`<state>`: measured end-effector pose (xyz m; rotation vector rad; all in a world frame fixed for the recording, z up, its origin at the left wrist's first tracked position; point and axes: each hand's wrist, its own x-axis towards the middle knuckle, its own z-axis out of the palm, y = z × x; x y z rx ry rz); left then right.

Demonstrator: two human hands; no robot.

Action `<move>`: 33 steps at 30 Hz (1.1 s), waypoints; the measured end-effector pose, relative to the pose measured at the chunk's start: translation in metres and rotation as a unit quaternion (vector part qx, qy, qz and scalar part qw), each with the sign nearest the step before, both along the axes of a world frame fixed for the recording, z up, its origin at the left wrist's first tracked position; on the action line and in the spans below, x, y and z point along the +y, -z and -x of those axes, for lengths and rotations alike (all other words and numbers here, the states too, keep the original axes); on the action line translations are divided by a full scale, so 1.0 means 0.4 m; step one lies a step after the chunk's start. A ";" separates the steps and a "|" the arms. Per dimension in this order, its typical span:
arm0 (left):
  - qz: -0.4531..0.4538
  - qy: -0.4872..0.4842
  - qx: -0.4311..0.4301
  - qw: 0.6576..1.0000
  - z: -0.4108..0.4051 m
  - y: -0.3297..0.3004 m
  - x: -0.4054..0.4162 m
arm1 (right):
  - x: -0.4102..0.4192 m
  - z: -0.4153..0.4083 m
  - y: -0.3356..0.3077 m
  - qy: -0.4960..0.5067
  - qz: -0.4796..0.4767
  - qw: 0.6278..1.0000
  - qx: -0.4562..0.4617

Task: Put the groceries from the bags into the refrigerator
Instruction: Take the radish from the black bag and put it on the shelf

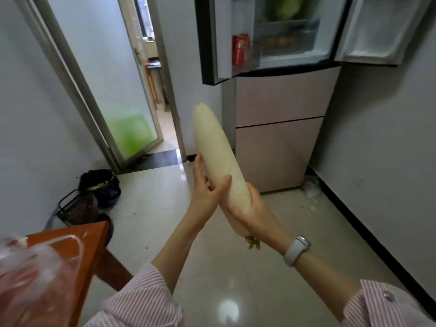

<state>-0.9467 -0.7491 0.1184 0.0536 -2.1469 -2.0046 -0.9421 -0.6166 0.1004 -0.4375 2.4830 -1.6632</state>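
Observation:
A long white radish [215, 147] points up and away from me in the middle of the view, its green stub at the low end. My right hand [253, 210] grips its lower part from underneath. My left hand [207, 187] holds the middle, thumb across the front and fingers behind. Ahead stands the refrigerator [280, 128] with both upper doors swung open. A red can [240, 49] sits in the left door shelf and a green cabbage [286, 7] lies on an inner shelf. A clear plastic bag [30, 265] lies on the orange-brown table [94, 234] at lower left.
A black wire basket [75, 207] and a dark bag [101, 182] sit on the floor by the left wall. A glass door [122, 90] stands ajar to a corridor. The grey right wall [382, 138] runs close beside the refrigerator. Glossy tiled floor [224, 267] lies between me and it.

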 end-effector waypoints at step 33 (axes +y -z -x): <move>-0.062 0.077 0.202 0.974 1.917 -0.394 0.769 | 0.766 1.836 -0.415 0.137 -0.051 0.962 0.229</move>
